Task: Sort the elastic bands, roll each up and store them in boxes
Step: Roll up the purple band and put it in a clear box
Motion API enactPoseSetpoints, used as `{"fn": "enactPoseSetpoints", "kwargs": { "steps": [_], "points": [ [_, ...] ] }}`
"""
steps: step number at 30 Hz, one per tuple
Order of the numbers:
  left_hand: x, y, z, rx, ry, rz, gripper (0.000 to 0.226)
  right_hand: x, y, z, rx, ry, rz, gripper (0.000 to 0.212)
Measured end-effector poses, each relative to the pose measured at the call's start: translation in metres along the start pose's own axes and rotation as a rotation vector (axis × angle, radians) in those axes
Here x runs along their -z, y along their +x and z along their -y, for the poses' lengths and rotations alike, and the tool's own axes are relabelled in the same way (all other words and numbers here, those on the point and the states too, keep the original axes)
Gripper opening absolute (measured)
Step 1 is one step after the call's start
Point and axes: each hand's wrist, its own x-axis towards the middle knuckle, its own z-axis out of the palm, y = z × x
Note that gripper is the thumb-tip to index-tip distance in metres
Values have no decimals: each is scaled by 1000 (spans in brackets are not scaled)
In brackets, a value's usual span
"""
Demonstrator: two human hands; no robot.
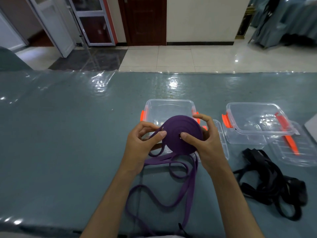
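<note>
A thick roll of purple elastic band (180, 127) is held above the table in front of a clear box (169, 107). My right hand (204, 143) grips the roll, thumb pressed near its centre hole and fingers curled round its far edge. My left hand (142, 145) pinches the loose purple strand where it feeds onto the roll's left side. The unrolled purple band (187, 184) trails in loops down the table toward me. A tangled black elastic band (269, 181) lies on the table to the right.
A second clear box (253, 119) with orange clasps stands at the right, beside a clear lid (295, 152) with an orange strip. Another lid (223, 143) lies under my right hand. The table (68, 134) has a glossy teal cover. Tiled floor lies beyond its far edge.
</note>
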Motion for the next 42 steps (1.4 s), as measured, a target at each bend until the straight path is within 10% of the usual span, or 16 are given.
{"fn": "enactPoseSetpoints", "kwargs": {
  "steps": [8,42],
  "points": [
    [-6,-4,9,11,-69,-6,23,13,-2,-8,-172,70,99,74],
    [-46,-20,37,120,-376,-426,36,-62,-10,-40,28,232,-520,55]
  ]
}}
